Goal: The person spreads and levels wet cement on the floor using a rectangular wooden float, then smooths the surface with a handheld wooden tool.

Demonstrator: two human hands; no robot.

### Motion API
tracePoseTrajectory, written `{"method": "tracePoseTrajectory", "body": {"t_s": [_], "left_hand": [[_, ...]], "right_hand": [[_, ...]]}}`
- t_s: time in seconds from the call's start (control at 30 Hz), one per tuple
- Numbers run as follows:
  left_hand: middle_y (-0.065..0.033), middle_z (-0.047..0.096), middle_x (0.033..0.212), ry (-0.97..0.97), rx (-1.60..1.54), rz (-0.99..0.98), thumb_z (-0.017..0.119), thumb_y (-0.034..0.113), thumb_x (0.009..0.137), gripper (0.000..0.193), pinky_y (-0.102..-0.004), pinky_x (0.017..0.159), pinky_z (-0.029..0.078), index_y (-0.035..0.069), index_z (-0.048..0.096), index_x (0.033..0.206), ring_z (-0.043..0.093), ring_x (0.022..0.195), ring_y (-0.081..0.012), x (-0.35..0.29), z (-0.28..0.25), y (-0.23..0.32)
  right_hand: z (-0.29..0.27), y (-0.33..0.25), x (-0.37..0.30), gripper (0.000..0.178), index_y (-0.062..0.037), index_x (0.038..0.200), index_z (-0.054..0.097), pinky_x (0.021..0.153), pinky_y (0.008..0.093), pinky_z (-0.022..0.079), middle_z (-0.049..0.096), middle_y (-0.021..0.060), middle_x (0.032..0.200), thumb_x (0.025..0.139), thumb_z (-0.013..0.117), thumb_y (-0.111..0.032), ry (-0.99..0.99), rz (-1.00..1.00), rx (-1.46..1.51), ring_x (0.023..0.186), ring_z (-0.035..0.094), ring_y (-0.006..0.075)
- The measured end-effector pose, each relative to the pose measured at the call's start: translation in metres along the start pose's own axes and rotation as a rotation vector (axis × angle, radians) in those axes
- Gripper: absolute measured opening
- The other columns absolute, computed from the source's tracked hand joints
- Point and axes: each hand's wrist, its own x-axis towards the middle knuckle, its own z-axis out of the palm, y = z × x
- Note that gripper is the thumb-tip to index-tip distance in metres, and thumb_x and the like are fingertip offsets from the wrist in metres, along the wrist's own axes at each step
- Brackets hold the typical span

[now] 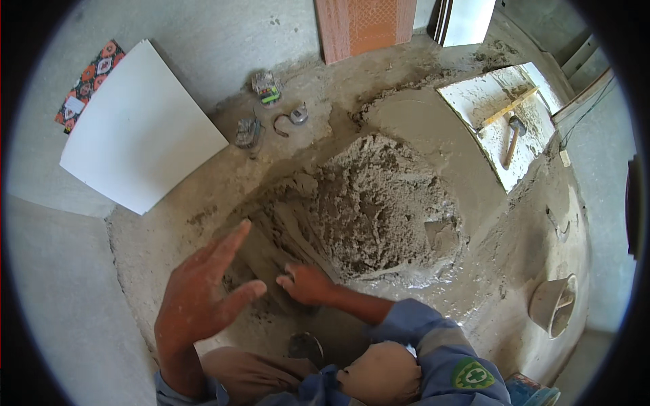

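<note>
My left hand is raised above the floor at the lower left, its fingers stretched out and thumb apart, holding nothing. Low over the smeared wet mortar, my right hand has its fingers curled closed. A flat, mortar-grey surface lies beneath it; whether that is a tool in its grip cannot be made out. Just beyond the right hand rises a rough heap of wet grey mortar, with a smoothed patch behind it.
A large white sheet leans at the left wall. Near the back wall sit a tape measure and a small dirty box. At right, a mortar-stained white board bears a hammer and yellow stick. A bucket stands lower right.
</note>
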Motion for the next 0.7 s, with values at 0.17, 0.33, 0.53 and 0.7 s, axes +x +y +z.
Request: {"method": "tracePoseTrajectory", "body": {"t_s": [0.17, 0.33, 0.53, 0.7], "left_hand": [[-0.0242, 0.056, 0.141, 0.043, -0.052, -0.048, 0.076, 0.041, 0.083, 0.079, -0.0455, 0.107, 0.044, 0.004, 0.047, 0.147, 0.054, 0.131, -0.0404, -0.011, -0.002, -0.009], [-0.0236, 0.057, 0.14, 0.074, -0.068, -0.054, 0.077, 0.038, 0.083, 0.078, -0.0451, 0.107, 0.044, 0.004, 0.047, 0.147, 0.055, 0.13, -0.0403, -0.02, -0.008, -0.004], [-0.0234, 0.057, 0.139, 0.077, -0.048, 0.016, 0.077, 0.036, 0.084, 0.075, -0.0444, 0.104, 0.046, 0.006, 0.048, 0.146, 0.056, 0.129, -0.0393, -0.008, 0.001, 0.003], [-0.0225, 0.059, 0.136, 0.055, 0.035, 0.122, 0.074, 0.036, 0.087, 0.071, -0.045, 0.101, 0.048, 0.006, 0.048, 0.146, 0.058, 0.124, -0.0413, -0.001, 0.011, -0.005]], "right_hand": [[-0.003, -0.01, 0.011, 0.057, 0.0087, 0.13, 0.054, 0.099, 0.0506, 0.047, 0.062, 0.0349, 0.117, 0.097, 0.057, -0.038, -0.024, 0.011, -0.029, 0.114, 0.06, 0.0479], [0.015, -0.011, 0.006, 0.056, 0.0092, 0.13, 0.054, 0.096, 0.0517, 0.048, 0.064, 0.0337, 0.115, 0.097, 0.057, -0.037, -0.083, 0.012, -0.011, 0.111, 0.061, 0.0472], [0.034, -0.009, 0.014, 0.054, 0.0101, 0.123, 0.057, 0.093, 0.0497, 0.048, 0.066, 0.0322, 0.109, 0.098, 0.056, -0.038, 0.012, 0.005, 0.008, 0.109, 0.062, 0.046], [-0.007, -0.018, -0.011, 0.05, 0.0053, 0.114, 0.066, 0.093, 0.0464, 0.049, 0.067, 0.0281, 0.109, 0.097, 0.058, -0.041, -0.083, -0.039, 0.054, 0.107, 0.064, 0.0412]]}}
